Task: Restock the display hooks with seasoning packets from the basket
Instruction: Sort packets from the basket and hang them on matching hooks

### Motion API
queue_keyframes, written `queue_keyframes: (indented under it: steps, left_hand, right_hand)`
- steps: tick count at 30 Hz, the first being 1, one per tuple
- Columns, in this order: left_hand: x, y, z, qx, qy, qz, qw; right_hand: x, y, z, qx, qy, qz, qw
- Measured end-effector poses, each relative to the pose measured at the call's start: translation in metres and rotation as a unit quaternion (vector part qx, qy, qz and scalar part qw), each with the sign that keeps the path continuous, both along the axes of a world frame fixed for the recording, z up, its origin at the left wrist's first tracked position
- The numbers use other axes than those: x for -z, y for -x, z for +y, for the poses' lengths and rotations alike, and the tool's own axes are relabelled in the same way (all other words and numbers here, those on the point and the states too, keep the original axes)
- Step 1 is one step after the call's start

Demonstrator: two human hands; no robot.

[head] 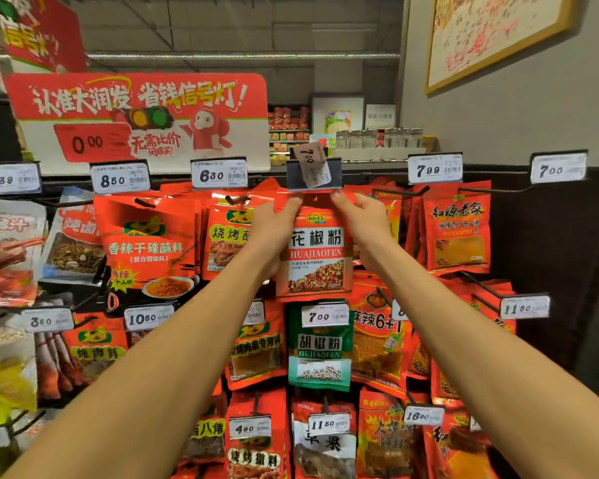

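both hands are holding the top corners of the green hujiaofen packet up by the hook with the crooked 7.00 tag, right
Not quite. In the head view the left hand and right hand hold the top corners of the red huajiaofen packet; the green hujiaofen packet hangs untouched below it.

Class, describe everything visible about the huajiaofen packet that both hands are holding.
The huajiaofen packet is a glossy red plastic pouch, upright and facing the camera, with a white name band, a picture of red and yellow peppercorns, and a punched hanging hole at its top. The left hand and right hand pinch its upper corners, just under a price-tag holder with its tag askew.
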State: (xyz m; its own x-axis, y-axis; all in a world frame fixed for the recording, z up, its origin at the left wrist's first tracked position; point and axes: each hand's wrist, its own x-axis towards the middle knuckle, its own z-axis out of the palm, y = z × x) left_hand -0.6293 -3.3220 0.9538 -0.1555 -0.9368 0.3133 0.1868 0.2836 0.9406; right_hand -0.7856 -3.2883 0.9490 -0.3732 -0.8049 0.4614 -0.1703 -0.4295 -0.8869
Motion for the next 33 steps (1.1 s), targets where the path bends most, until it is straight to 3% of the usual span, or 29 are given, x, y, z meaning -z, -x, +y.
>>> queue_keyframes:
  steps: [9, 13, 16, 19, 27, 33]
  left_hand:
    - [-0.013, 0.009, -0.015, -0.063, -0.006, -0.005, 0.998]
    - [-0.008, 0.014, -0.023, -0.086, -0.046, -0.026, 0.995]
    - [0.001, 0.016, -0.03, -0.114, -0.025, -0.035, 0.993]
    - [0.002, 0.018, -0.039, -0.161, 0.027, -0.084, 0.983]
    - [-0.012, 0.027, -0.064, -0.253, 0.032, -0.231, 0.939]
    - [-0.018, 0.024, -0.063, -0.242, 0.036, -0.258, 0.935]
  right_hand:
    - [-0.013, -0.013, -0.012, 0.134, -0.016, 0.045, 0.99]
    - [-0.005, -0.012, -0.017, 0.117, -0.061, 0.027, 0.991]
    - [0.002, -0.006, -0.019, 0.106, -0.051, 0.034, 0.992]
    - [0.001, -0.001, -0.028, 0.117, -0.06, 0.055, 0.99]
    - [-0.028, -0.002, -0.061, 0.248, -0.169, 0.15, 0.942]
    - [-0.027, -0.004, -0.058, 0.257, -0.165, 0.182, 0.935]
